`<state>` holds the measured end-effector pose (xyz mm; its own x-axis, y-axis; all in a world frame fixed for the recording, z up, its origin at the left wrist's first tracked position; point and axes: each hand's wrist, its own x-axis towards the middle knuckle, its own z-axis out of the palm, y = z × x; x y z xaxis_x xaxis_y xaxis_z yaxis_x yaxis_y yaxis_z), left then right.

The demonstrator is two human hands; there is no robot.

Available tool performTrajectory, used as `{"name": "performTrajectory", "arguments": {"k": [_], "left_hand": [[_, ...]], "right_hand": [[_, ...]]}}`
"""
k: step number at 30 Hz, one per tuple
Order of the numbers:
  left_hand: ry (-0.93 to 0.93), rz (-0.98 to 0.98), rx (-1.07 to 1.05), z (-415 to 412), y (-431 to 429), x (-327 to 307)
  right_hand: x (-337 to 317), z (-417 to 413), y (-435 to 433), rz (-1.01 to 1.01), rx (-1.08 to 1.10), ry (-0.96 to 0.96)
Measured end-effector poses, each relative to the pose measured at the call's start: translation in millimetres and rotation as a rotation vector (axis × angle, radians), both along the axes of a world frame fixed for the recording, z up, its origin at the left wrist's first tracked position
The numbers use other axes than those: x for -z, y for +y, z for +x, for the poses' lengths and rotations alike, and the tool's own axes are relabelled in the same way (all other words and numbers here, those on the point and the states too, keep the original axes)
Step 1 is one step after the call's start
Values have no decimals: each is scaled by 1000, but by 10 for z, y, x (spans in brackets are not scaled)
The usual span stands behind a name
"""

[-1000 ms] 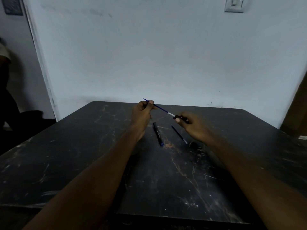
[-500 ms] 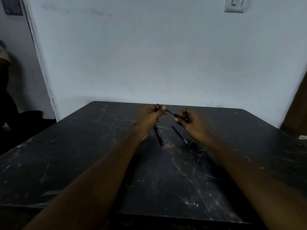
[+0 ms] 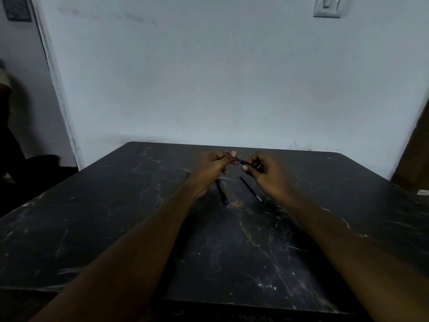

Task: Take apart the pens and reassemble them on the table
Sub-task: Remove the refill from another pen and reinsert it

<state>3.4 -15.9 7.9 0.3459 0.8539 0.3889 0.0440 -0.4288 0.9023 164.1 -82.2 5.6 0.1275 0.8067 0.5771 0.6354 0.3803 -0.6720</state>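
Observation:
Both hands are raised over the far middle of the black table (image 3: 116,228). My left hand (image 3: 213,167) pinches a thin blue refill (image 3: 232,155) whose end sticks out past the fingers. My right hand (image 3: 267,173) grips a dark pen barrel (image 3: 245,162), and the refill runs into that barrel. The hands are nearly touching. Below them on the table lie a black pen barrel with a blue tip (image 3: 221,191) and a second thin refill (image 3: 250,188), side by side.
A pale wall stands right behind the table's far edge, with a light switch (image 3: 327,6) high up. A brown panel (image 3: 413,159) rises at the right edge, and a dark doorway opens at the left.
My left hand has moved right toward my right hand, sliding the blue refill deeper into the barrel. Far less of the refill shows between the hands now.

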Motion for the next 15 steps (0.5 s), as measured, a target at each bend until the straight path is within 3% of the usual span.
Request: {"name": "performTrajectory", "arguments": {"k": [11,15], "left_hand": [[38,45,-13,-85,-2,-76],[-41,9,-162,-292,106,-114]], "right_hand": [[68,-26,60,-45,-49,72],[109,-3,104,-37,-34,93]]}}
